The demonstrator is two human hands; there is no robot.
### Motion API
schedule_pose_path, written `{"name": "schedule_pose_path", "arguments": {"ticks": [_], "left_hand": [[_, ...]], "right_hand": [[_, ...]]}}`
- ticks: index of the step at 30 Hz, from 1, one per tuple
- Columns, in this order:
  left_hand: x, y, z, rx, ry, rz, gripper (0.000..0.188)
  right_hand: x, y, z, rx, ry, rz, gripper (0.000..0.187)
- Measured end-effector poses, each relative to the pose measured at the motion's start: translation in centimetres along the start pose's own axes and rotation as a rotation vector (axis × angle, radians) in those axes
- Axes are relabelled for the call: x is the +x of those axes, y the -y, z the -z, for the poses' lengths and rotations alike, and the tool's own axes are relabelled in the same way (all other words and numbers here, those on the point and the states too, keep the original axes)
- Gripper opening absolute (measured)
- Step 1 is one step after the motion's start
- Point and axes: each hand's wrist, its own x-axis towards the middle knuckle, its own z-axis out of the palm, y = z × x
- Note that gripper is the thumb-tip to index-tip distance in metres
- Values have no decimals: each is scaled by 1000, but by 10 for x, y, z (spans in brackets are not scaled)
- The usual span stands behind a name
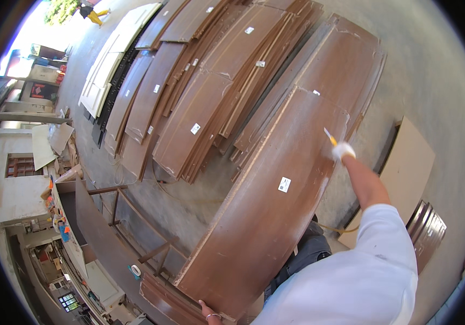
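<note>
A large brown panel (259, 206) with a small white label lies lengthwise in front of me, on top of another brown panel. My right hand (344, 151), in a white glove, is closed over its right side. It holds a thin knife (330, 136) with a yellow handle, the pale blade pointing away to the far left. Down at the panel's near left corner, my left hand (209, 312) grips the edge; part of its fingers is hidden. A ring or band shows at that wrist.
Several stacks of brown panels (200, 111) stand beyond and to the left. White panels (114, 59) lie farther left. A brown metal frame (140, 208) and a tape roll (135, 271) are at the left. A beige board (405, 162) lies at the right. A person (92, 13) is far off.
</note>
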Motion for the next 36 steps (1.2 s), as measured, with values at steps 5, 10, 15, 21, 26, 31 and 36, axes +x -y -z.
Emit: {"name": "schedule_pose_path", "arguments": {"ticks": [5, 10, 15, 21, 26, 31, 36], "left_hand": [[22, 7, 7, 84, -63, -90, 82], [18, 5, 19, 128, -118, -115, 86], [-15, -7, 30, 279, -184, -232, 87], [-49, -14, 52, 414, -132, -351, 86], [-55, 0, 55, 441, -78, -364, 84], [-62, 31, 44, 353, 17, -344, 81], [-77, 83, 36, 271, 53, -314, 76]], "right_hand": [[-167, -106, -99, -109, 87, 371, 27], [-277, -192, -138, -236, 431, 609, 22], [-245, -260, -128, 372, -104, -116, 25], [-232, -283, -124, 266, -41, -10, 26], [-275, -263, -130, -218, 341, 591, 30], [-312, -247, -116, -357, 337, 926, 28], [-326, -247, -128, -94, 186, 838, 23]]}}
